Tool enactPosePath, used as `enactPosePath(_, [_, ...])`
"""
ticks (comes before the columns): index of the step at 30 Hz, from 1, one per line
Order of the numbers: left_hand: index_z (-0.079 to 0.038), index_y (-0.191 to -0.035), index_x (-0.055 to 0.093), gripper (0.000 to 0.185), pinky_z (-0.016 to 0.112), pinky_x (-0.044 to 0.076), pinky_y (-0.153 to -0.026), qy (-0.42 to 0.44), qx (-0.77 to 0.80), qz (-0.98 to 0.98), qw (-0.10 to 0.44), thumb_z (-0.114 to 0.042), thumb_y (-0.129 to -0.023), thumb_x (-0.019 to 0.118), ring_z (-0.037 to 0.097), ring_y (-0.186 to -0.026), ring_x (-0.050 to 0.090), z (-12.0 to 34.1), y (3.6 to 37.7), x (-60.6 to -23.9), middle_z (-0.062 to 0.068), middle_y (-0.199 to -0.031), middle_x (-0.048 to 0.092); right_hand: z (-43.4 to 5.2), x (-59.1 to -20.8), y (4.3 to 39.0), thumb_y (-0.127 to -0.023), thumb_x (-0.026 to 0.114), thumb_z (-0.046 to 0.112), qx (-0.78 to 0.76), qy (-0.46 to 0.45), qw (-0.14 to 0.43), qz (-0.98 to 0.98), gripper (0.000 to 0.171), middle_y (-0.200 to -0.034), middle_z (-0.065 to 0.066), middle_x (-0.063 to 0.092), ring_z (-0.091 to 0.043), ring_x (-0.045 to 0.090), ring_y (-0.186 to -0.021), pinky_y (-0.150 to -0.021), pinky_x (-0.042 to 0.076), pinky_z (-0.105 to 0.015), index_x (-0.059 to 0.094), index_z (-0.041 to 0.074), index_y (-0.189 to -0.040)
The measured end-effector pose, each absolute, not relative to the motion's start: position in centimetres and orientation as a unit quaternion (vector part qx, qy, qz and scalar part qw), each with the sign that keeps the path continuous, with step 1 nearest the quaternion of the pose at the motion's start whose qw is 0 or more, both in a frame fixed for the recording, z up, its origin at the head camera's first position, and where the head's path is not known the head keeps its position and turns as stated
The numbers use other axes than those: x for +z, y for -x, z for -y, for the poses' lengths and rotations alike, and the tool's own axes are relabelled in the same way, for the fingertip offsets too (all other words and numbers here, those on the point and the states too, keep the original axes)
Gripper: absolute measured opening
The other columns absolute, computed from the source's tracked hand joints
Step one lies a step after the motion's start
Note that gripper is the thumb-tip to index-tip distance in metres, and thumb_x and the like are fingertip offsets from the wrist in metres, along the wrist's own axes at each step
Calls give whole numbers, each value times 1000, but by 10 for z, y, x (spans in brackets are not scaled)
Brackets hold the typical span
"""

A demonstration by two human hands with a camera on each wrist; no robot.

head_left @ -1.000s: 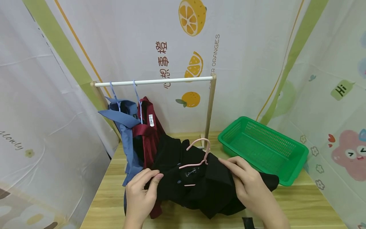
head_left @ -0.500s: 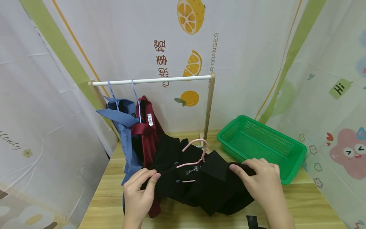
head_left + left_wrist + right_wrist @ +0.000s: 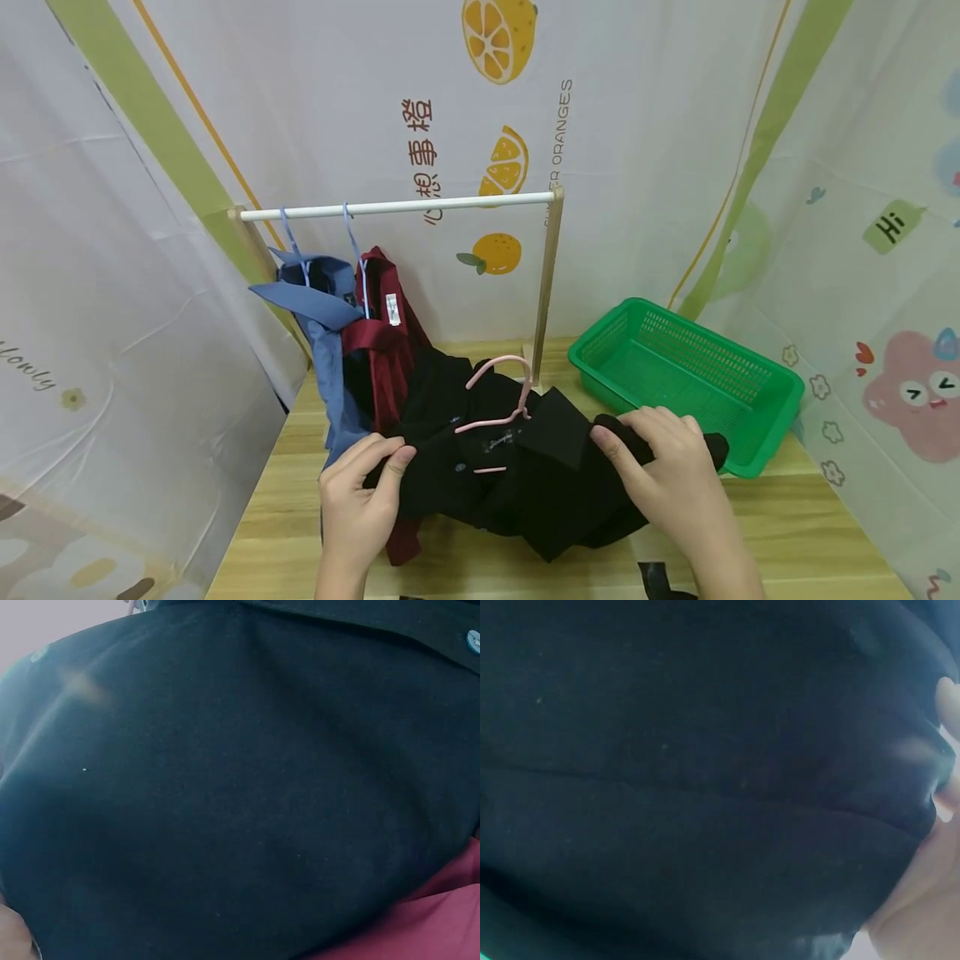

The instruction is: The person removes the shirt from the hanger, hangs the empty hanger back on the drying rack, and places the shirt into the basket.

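A black collared shirt (image 3: 555, 504) is stretched between both hands over the table in the head view. A pink hanger (image 3: 522, 387) sits in its neck, with the hook up and a short length of pink showing below the label. My left hand (image 3: 362, 500) pinches the shirt's left shoulder between thumb and fingers. On the opposite shoulder, my right hand (image 3: 670, 479) grips bunched cloth, thumb on the near side. Black cloth (image 3: 240, 780) nearly fills the left wrist view; in the right wrist view, fingers (image 3: 922, 907) hold its edge.
A rack with a white rail (image 3: 450, 202) stands behind, carrying a blue shirt (image 3: 326, 333) and a dark red shirt (image 3: 390, 358) on blue hangers at its left. The green basket (image 3: 772, 450) is at the right. A black strap (image 3: 656, 579) lies at the front edge.
My right hand has shifted outward along the shirt's shoulder and taken a fuller grip there. My left hand keeps its pinch. The pink hook has tilted slightly left.
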State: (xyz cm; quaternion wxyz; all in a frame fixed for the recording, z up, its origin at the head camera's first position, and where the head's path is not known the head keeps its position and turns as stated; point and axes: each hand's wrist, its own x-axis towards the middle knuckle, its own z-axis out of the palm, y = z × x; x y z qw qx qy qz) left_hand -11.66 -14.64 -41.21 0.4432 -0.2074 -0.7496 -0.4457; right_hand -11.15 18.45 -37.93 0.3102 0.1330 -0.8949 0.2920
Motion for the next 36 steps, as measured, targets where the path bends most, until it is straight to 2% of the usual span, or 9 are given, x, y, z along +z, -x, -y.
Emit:
enactPosePath(5, [-1, -87, 78, 15, 13, 51, -78, 194, -457, 755, 429, 13, -82, 82, 5, -72, 59, 147, 115, -411, 5, -74, 69, -185, -378, 113, -95, 78, 10, 304, -197, 329, 872, 13, -99, 1, 77, -16, 66, -94, -85, 39, -28, 78, 9, -107])
enactPosePath(8, [0, -88, 78, 12, 11, 50, -80, 188, -463, 758, 419, 11, -84, 81, 4, -72, 59, 148, 114, -411, 6, -74, 68, -187, -377, 113, -97, 66, -4, 325, -246, 329, 852, 24, -104, 3, 74, -12, 62, -96, -87, 38, -22, 75, 7, -116])
enactPosePath(14, [0, -88, 78, 14, 13, 50, -76, 192, -458, 759, 422, 13, -82, 81, 4, -71, 57, 147, 115, -412, 5, -73, 66, -188, -376, 114, -88, 57, -22, 339, -297, 324, 832, 46, -110, 3, 71, -11, 59, -99, -94, 40, -18, 73, 5, -121])
enactPosePath(19, [-1, -87, 78, 21, 15, 50, -74, 192, -453, 761, 423, 17, -78, 81, 5, -70, 56, 147, 115, -412, 4, -72, 66, -189, -376, 115, -80, 63, -30, 320, -315, 335, 828, 51, -112, -3, 71, -11, 62, -89, -81, 46, -8, 77, 3, -117])
enactPosePath(25, [-2, -86, 78, 21, 14, 50, -76, 196, -457, 759, 421, 17, -77, 81, 6, -71, 59, 148, 113, -412, 5, -73, 68, -195, -373, 115, -75, 87, -11, 287, -247, 358, 853, 40, -103, 4, 77, -12, 72, -83, -82, 51, -7, 81, 11, -108])
enactPosePath(28, [-1, -87, 78, 16, 13, 51, -78, 202, -461, 754, 422, 13, -81, 82, 7, -71, 60, 148, 113, -412, 6, -74, 69, -197, -373, 114, -75, 92, 4, 260, -188, 364, 874, 29, -94, 4, 80, -18, 74, -85, -87, 56, -29, 83, 15, -100])
enactPosePath(30, [-1, -88, 79, 9, 13, 52, -79, 206, -465, 750, 423, 8, -85, 82, 7, -72, 61, 149, 112, -412, 6, -75, 69, -199, -373, 113, -77, 94, 14, 250, -139, 348, 893, 22, -90, 3, 80, -22, 74, -86, -86, 52, -45, 83, 17, -96])
enactPosePath(32, [0, -88, 79, 4, 13, 52, -80, 209, -467, 746, 425, 2, -89, 82, 7, -72, 61, 149, 112, -412, 7, -75, 70, -200, -374, 113, -80, 93, 24, 248, -99, 317, 910, 18, -89, 1, 81, -25, 73, -87, -86, 49, -53, 82, 18, -92])
enactPosePath(36, [1, -88, 79, 5, 12, 52, -81, 206, -468, 746, 427, -2, -91, 81, 7, -73, 61, 149, 113, -413, 7, -76, 70, -202, -376, 113, -85, 90, 31, 253, -74, 270, 926, 17, -86, 3, 78, -22, 69, -85, -83, 45, -48, 78, 20, -86])
